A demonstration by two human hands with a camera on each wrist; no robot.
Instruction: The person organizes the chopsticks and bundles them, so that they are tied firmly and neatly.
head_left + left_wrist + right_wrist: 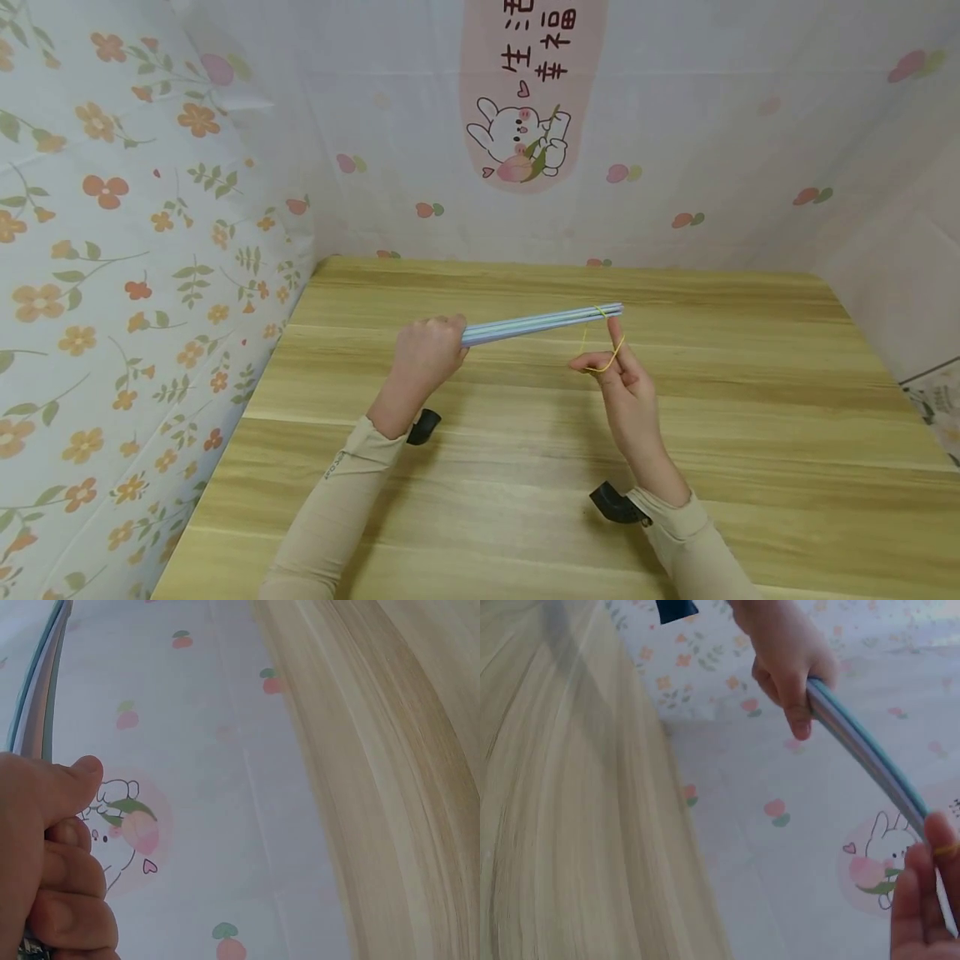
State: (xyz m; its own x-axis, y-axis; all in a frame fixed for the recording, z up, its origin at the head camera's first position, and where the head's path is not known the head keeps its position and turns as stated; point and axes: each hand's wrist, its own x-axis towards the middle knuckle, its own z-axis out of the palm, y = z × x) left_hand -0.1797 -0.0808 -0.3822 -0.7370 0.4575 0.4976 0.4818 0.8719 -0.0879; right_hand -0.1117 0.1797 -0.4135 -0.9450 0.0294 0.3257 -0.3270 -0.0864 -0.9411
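Observation:
My left hand [431, 352] grips one end of a bundle of long, thin pastel sticks [532, 325] in blue, green and lilac, thumb laid along them. The bundle is held above the table, pointing right with a slight upward slant. A yellow rubber band [622, 346] loops over its right end and stretches down round the thumb and index finger of my right hand [632, 404]. That index fingertip is right at the bundle's end, and the thumb is spread off to the left inside the loop. In the right wrist view, the sticks [870, 754] run between both hands.
The wood-grain table [510, 500] lies beneath both hands. Behind it hangs a pale cloth [360, 108] with a rabbit print, and a flower-patterned cloth [112, 267] covers the left side. A black wrist mount [617, 504] juts from the right cuff.

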